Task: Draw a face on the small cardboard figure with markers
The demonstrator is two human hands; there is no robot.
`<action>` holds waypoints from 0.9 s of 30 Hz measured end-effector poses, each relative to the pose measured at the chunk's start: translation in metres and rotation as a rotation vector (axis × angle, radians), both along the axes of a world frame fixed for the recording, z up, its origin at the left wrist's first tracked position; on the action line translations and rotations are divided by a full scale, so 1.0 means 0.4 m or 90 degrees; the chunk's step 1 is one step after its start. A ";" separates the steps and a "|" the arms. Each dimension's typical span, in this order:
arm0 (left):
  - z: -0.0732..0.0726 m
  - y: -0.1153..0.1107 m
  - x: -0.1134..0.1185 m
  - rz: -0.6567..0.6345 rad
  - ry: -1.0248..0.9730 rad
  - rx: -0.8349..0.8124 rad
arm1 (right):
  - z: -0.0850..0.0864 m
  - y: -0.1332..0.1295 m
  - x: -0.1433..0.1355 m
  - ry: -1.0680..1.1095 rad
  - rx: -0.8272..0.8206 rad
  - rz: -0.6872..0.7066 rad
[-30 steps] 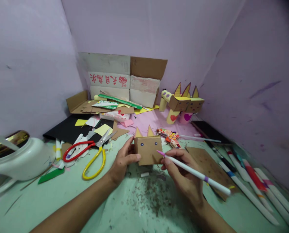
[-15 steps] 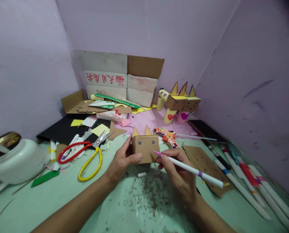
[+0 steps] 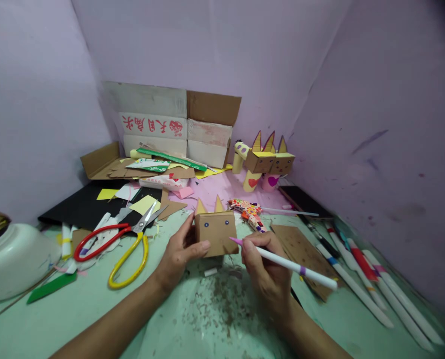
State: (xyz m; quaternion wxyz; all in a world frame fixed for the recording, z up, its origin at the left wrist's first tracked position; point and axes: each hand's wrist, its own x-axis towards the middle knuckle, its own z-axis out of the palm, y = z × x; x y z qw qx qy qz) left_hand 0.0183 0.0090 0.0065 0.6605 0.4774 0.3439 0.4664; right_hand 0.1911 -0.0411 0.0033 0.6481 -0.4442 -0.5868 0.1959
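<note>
My left hand [image 3: 181, 254] grips the left side of a small cardboard box [image 3: 218, 238], thumb on its front face. The box has two pointed ears on top and two blue-ringed eyes drawn near its upper edge. My right hand [image 3: 267, 269] pinches a white felt-tip pen [image 3: 297, 269] with a purple band. Its pink-purple tip is at the box's front, lower right of centre; whether it touches cannot be made out. Red-and-yellow-handled scissors [image 3: 128, 239] lie partly spread to the left. Just behind the box is a piece of flowery patterned paper [image 3: 248, 212].
Two finished-looking cardboard animals [image 3: 267, 164] on paper tubes stand at the back right. Several felt-tip pens [image 3: 360, 289] and a brown cardboard piece [image 3: 301, 254] lie to the right. A white pot [image 3: 16, 259] stands at the left. Behind are cardboard scraps and an unfolded carton [image 3: 153, 124].
The whole scene has shifted a little left in view, as if the camera turned right. Both hands keep their grip, and the pen tip stays by the front of the box.
</note>
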 end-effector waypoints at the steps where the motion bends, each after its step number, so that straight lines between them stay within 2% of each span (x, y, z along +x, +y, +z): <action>1: -0.003 0.001 -0.001 -0.002 0.000 0.006 | 0.000 0.000 0.000 0.003 0.007 0.002; 9: 0.007 -0.004 -0.001 0.005 0.007 0.020 | 0.014 -0.006 0.002 0.010 0.029 -0.003; 20: 0.001 0.001 -0.002 0.000 0.006 0.029 | -0.016 0.000 0.008 -0.012 -0.022 0.046; 27: 0.013 -0.005 0.000 -0.014 -0.004 0.041 | -0.014 -0.004 0.007 -0.049 -0.032 0.074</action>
